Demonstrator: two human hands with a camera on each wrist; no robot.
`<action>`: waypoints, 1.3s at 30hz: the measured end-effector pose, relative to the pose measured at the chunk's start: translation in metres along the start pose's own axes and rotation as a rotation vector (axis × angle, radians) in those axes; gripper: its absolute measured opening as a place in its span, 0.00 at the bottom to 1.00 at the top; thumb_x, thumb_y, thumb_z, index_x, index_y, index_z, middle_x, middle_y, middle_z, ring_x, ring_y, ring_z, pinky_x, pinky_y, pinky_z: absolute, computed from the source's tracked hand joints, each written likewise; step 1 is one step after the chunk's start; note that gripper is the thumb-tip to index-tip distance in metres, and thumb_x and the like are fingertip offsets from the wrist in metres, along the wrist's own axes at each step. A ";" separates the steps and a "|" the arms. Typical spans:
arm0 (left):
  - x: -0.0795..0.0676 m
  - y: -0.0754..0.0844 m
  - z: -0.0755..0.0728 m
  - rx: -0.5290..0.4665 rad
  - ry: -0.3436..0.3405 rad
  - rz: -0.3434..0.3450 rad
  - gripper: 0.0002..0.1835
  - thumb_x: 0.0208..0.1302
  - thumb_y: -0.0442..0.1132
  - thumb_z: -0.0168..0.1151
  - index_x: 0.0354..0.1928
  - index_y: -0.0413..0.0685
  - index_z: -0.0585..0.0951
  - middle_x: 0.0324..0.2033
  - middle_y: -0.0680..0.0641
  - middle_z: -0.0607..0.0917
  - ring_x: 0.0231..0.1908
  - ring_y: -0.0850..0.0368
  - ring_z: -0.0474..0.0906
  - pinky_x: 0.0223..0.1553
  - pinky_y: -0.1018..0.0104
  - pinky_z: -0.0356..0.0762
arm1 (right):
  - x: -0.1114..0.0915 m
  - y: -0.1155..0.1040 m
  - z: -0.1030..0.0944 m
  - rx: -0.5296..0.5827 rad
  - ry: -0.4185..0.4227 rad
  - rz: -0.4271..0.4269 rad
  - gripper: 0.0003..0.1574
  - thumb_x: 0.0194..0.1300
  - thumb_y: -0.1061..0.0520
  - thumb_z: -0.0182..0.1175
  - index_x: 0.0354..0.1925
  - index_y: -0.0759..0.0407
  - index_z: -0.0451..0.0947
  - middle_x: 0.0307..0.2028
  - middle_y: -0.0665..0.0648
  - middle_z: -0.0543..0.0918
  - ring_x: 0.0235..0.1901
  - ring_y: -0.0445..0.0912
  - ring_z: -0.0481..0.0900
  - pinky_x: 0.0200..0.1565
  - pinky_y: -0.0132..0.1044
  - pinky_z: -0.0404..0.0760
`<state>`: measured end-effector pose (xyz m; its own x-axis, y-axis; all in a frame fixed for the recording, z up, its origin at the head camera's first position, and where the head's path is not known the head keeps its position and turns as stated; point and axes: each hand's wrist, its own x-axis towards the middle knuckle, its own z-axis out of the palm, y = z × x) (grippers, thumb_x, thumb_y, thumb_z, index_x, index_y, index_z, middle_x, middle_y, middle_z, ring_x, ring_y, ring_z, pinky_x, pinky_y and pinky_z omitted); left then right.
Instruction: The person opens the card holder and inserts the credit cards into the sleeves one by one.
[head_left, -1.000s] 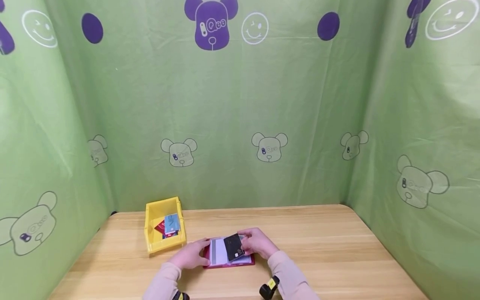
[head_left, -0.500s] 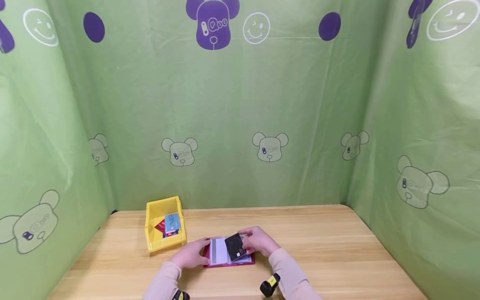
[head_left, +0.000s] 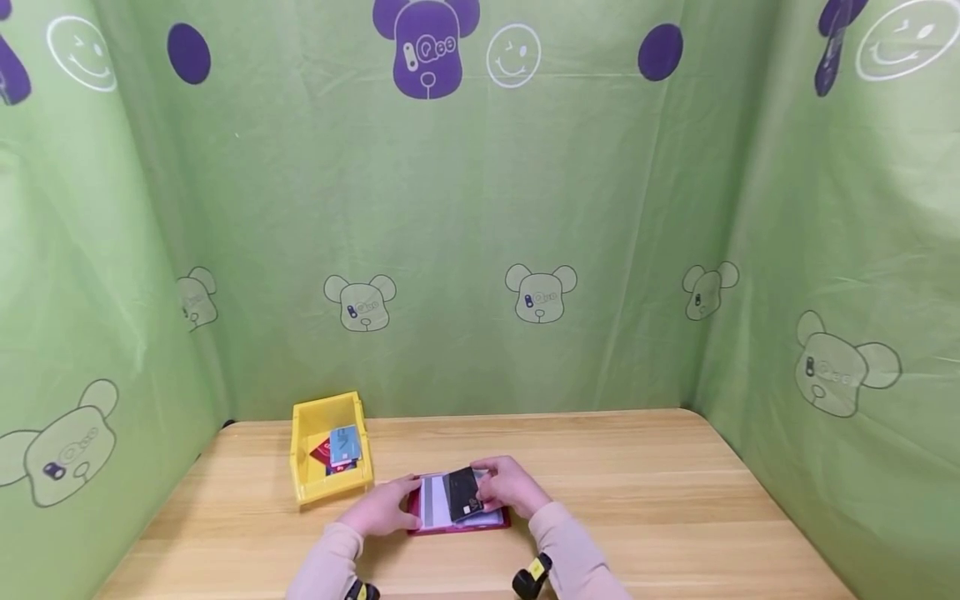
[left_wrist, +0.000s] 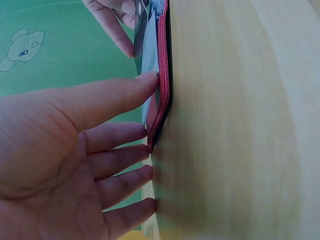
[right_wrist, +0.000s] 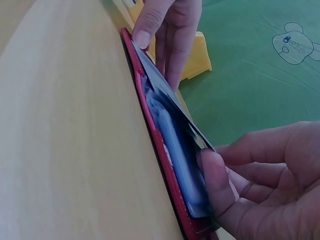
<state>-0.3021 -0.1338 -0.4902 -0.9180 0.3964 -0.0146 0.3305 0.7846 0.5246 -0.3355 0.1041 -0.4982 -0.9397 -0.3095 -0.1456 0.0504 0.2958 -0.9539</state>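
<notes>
Lying nearly straight-fingered at the left edge of the open wallet (head_left: 413, 504) on the table (head_left: 645, 500), the left hand (head_left: 381, 507) grips nothing. The right hand (head_left: 512, 487) pinches the black card (head_left: 461, 493) by its right side, tilted over the wallet. I'd worry that its edge snags the rumpled sleeves (right_wrist: 174, 152), or that so light a left touch lets the wallet slide. Farther off, the bin (head_left: 299, 450) holds more cards (head_left: 345, 444).

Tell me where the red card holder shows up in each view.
Head: red card holder, lower middle, lying open.
Left wrist: upper middle, edge-on.
Right wrist: slanting from upper left of centre to the bottom edge.
Shared landmark: the left hand, touching it.
</notes>
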 end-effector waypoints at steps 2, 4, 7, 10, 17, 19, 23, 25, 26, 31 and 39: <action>0.000 0.000 0.000 0.001 0.002 0.002 0.38 0.53 0.41 0.71 0.65 0.33 0.70 0.63 0.31 0.73 0.62 0.31 0.71 0.64 0.37 0.68 | 0.001 0.001 0.001 -0.003 0.008 -0.005 0.42 0.47 0.77 0.55 0.64 0.75 0.65 0.34 0.64 0.80 0.25 0.44 0.77 0.26 0.31 0.84; 0.000 0.000 0.000 0.001 0.004 0.003 0.38 0.53 0.41 0.72 0.65 0.33 0.70 0.63 0.31 0.73 0.61 0.31 0.71 0.64 0.37 0.68 | 0.001 0.001 0.001 -0.010 0.014 -0.010 0.41 0.47 0.77 0.55 0.64 0.75 0.65 0.34 0.63 0.80 0.25 0.43 0.77 0.25 0.31 0.84; 0.000 0.001 0.000 -0.003 0.008 0.004 0.38 0.53 0.40 0.72 0.65 0.32 0.70 0.63 0.30 0.73 0.61 0.31 0.71 0.64 0.37 0.68 | 0.000 0.000 0.002 -0.029 0.027 -0.022 0.40 0.47 0.77 0.55 0.63 0.75 0.66 0.33 0.63 0.80 0.25 0.43 0.76 0.24 0.31 0.83; -0.001 0.001 0.001 0.000 0.006 0.003 0.38 0.53 0.41 0.72 0.65 0.33 0.70 0.62 0.31 0.74 0.61 0.31 0.72 0.64 0.37 0.68 | -0.001 0.000 0.003 -0.052 0.043 -0.030 0.40 0.47 0.78 0.55 0.63 0.75 0.67 0.33 0.63 0.79 0.25 0.43 0.76 0.24 0.31 0.83; 0.000 0.000 0.001 0.002 0.011 0.007 0.38 0.52 0.40 0.72 0.64 0.32 0.71 0.61 0.30 0.75 0.60 0.32 0.72 0.63 0.38 0.69 | -0.001 -0.002 0.009 -0.047 0.060 -0.059 0.40 0.48 0.78 0.57 0.63 0.76 0.66 0.33 0.64 0.79 0.23 0.43 0.76 0.24 0.33 0.85; 0.000 0.000 0.001 0.003 0.011 0.007 0.38 0.52 0.40 0.72 0.64 0.32 0.71 0.61 0.30 0.75 0.60 0.31 0.72 0.63 0.37 0.69 | -0.001 -0.001 0.012 -0.041 0.057 -0.064 0.40 0.48 0.78 0.57 0.63 0.76 0.66 0.33 0.64 0.79 0.23 0.43 0.76 0.24 0.34 0.85; -0.001 0.001 0.000 -0.004 0.009 0.013 0.38 0.52 0.41 0.72 0.64 0.32 0.71 0.61 0.30 0.75 0.60 0.31 0.73 0.63 0.37 0.69 | 0.001 -0.001 0.018 -0.049 0.064 -0.066 0.40 0.48 0.78 0.57 0.63 0.76 0.65 0.32 0.64 0.78 0.20 0.42 0.75 0.24 0.34 0.85; -0.001 0.001 0.000 -0.010 0.008 0.015 0.38 0.52 0.40 0.72 0.64 0.32 0.71 0.61 0.30 0.75 0.60 0.32 0.73 0.63 0.37 0.69 | 0.001 -0.002 0.021 -0.060 0.073 -0.068 0.40 0.48 0.78 0.58 0.63 0.76 0.65 0.32 0.63 0.78 0.19 0.41 0.74 0.23 0.34 0.85; 0.000 0.001 -0.001 -0.010 0.009 0.015 0.38 0.53 0.40 0.72 0.64 0.32 0.71 0.61 0.30 0.75 0.59 0.32 0.73 0.63 0.37 0.69 | 0.001 -0.002 0.022 -0.066 0.077 -0.070 0.40 0.48 0.78 0.58 0.63 0.76 0.65 0.32 0.63 0.78 0.18 0.41 0.74 0.23 0.34 0.85; 0.000 -0.001 0.000 -0.008 0.013 0.012 0.38 0.53 0.40 0.72 0.64 0.33 0.70 0.61 0.30 0.76 0.59 0.32 0.74 0.62 0.37 0.70 | -0.001 -0.006 0.027 -0.100 0.087 -0.072 0.41 0.48 0.78 0.58 0.63 0.76 0.65 0.31 0.61 0.77 0.18 0.42 0.74 0.22 0.34 0.84; -0.002 -0.003 0.001 -0.011 0.001 0.015 0.42 0.51 0.42 0.73 0.66 0.33 0.68 0.63 0.30 0.73 0.61 0.31 0.72 0.64 0.37 0.68 | -0.005 -0.011 0.026 -0.116 0.095 -0.079 0.37 0.50 0.76 0.58 0.61 0.79 0.66 0.31 0.63 0.80 0.23 0.45 0.80 0.27 0.36 0.87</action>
<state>-0.3011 -0.1361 -0.4925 -0.9134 0.4071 -0.0056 0.3414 0.7733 0.5343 -0.3225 0.0792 -0.4934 -0.9672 -0.2508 -0.0404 -0.0594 0.3776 -0.9241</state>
